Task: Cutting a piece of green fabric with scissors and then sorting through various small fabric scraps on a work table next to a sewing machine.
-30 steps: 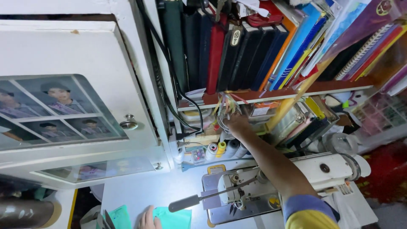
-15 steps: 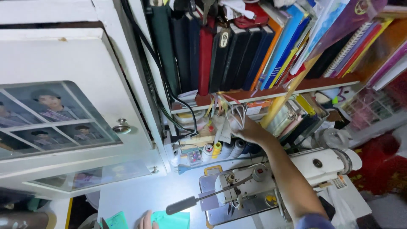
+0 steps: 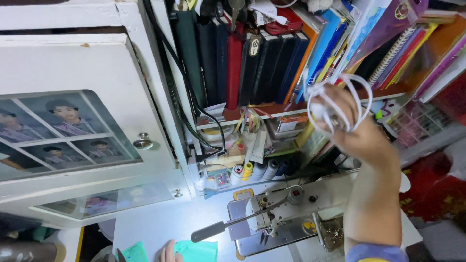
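Right hand [image 3: 357, 128] has come up and away from the cluttered lower shelf nook it was reaching into a moment ago, now raised in front of the wooden bookshelf board [image 3: 291, 107], fingers clamped round a loose bundle of white looped cord or elastic [image 3: 340, 104]; the loops stick out above and to the side of the fist. Left hand [image 3: 167, 252] barely shows at the bottom edge, well below the shelf board, fingertips resting on a piece of teal-green cloth [image 3: 196, 251] on the pale table; whether it grips the cloth cannot be told. Hands are well apart. Between them, below the shelf board, sits a white sewing machine [image 3: 291, 213] with a long grey-handled lever [image 3: 213, 230] pointing toward the cloth. Just under the shelf board, a row of thread spools, yellow, white and dark blue [image 3: 262, 170]. Above the board stand upright dark-covered books and coloured folders [image 3: 252, 58]. Left of the shelf, a white cabinet door with a round metal knob [image 3: 143, 143] and photo prints behind glass.
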